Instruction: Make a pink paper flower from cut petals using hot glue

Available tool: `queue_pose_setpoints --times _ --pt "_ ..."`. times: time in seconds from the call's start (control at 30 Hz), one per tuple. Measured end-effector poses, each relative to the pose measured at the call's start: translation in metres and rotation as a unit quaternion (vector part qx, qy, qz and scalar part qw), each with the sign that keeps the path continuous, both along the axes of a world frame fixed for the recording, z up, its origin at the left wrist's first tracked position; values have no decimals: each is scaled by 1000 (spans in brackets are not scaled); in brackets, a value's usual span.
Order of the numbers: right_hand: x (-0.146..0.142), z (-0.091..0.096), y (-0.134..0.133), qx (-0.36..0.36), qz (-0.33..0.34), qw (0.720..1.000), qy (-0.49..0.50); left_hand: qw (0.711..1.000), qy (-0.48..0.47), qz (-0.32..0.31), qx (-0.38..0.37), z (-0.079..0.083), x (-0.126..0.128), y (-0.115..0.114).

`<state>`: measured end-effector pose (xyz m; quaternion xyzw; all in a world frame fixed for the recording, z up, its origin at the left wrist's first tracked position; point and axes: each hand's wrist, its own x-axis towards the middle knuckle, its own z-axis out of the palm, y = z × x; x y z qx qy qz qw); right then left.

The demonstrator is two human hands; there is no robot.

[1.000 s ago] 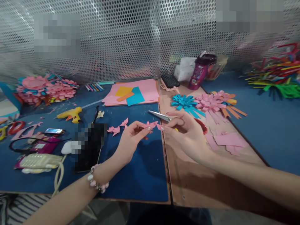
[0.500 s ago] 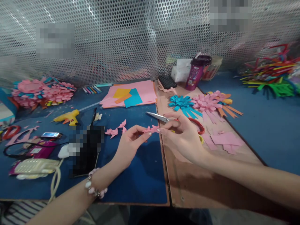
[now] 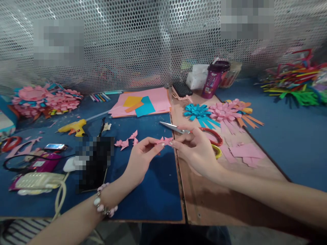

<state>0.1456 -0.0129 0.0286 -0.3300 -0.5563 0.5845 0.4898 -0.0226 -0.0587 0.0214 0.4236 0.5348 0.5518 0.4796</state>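
Note:
My left hand [image 3: 141, 156] pinches a small pink paper cutout [image 3: 165, 140] above the blue mat [image 3: 150, 190]. My right hand [image 3: 198, 149] pinches the other end of the same cutout with its fingertips. Scissors [image 3: 201, 133] with a red and a yellow handle lie on the brown board just behind my right hand. More pink paper scraps [image 3: 126, 140] lie on the mat left of my left hand.
A stack of pink, orange and blue paper sheets [image 3: 141, 103] lies further back. Blue and pink paper flowers [image 3: 222, 114] and pink offcuts [image 3: 245, 153] lie at the right. A yellow glue gun [image 3: 74, 127], a dark pixelated object [image 3: 93, 161] and cables are at the left. A perforated metal screen [image 3: 127, 44] stands behind.
My right hand has drawn slightly left and nearer, uncovering the scissors' handles. Both hands keep pinching the pink cutout. The camera shifted a little.

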Motion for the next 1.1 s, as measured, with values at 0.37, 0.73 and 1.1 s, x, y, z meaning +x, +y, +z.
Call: queue_pose_setpoints --times 0.37,0.73,1.1 --pt "-3 2 -4 1 -13 1000 -16 1000 5 14 -12 4 2 -1" --pt "-4 2 -6 -11 -25 999 -23 999 30 13 -9 3 4 0" --pt "-5 -3 -7 43 6 999 -25 997 63 23 29 4 4 -1"
